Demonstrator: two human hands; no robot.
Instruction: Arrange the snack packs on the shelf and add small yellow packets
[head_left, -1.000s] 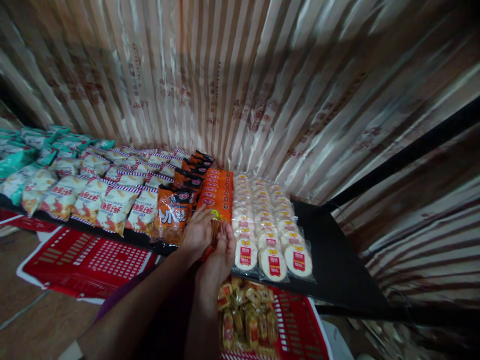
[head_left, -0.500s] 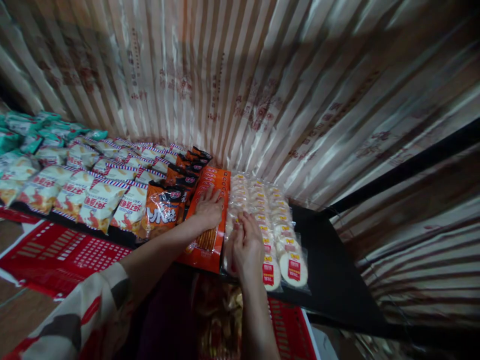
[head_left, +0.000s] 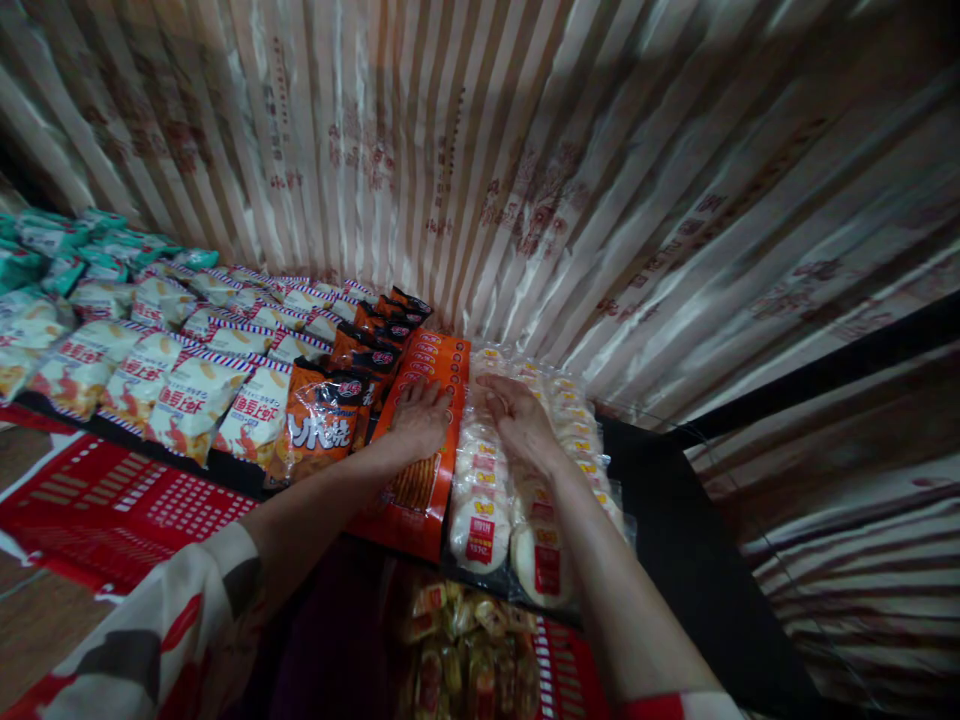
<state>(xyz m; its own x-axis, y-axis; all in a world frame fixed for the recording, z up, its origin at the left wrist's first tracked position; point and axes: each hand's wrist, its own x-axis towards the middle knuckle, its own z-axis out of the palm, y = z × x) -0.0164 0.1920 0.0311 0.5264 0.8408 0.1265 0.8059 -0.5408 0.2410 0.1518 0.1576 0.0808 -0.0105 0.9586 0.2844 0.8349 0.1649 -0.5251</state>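
Orange packets [head_left: 431, 505] are lapped on the black shelf [head_left: 675, 540], likely so each label shows. Left hand [head_left: 420, 418] is spread flat on them, presumably against slipping; right hand [head_left: 521, 420] is held loosely uncurled over white cracker packs [head_left: 480, 540].

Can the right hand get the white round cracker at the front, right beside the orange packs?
Probably yes. The right hand is farther back along the crackers, and nothing covers that front white round cracker, so the way looks free.
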